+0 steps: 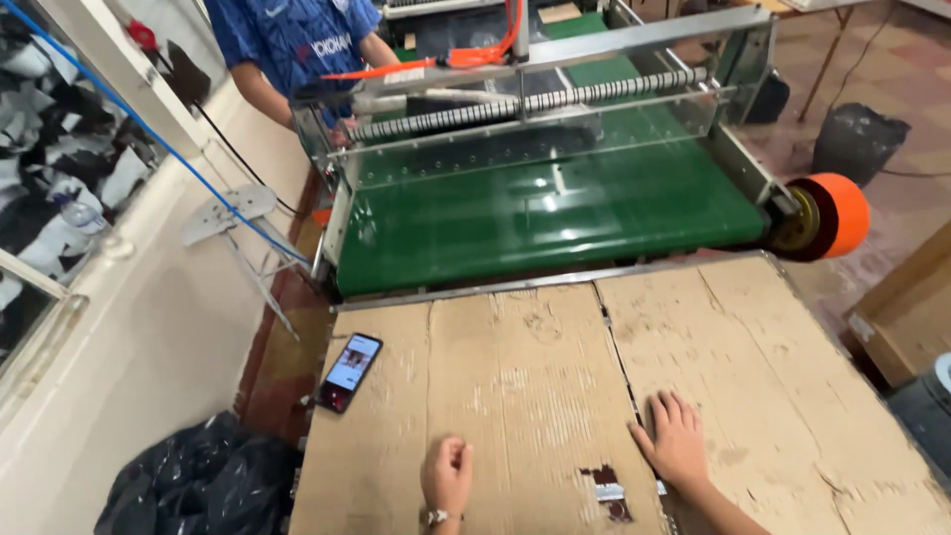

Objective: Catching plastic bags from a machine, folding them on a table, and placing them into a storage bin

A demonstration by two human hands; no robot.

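A black plastic bag (203, 481) lies on the floor at far left. On the bench, a smartphone (349, 372) with a lit screen rests near the left edge of the cardboard sheet (515, 386) that covers the surface. The left hand (447, 476) rests on the cardboard, clenched in a loose fist, grasping nothing. The right hand (677, 441) lies flat, fingers spread, pressing the cardboard beside its centre seam; nothing is held. Beyond the bench stands a machine with a green conveyor belt (545, 218), its belt bare, and an orange roll (830, 216) at its right end. A co-worker in a blue shirt (287, 40) stands behind the machine.
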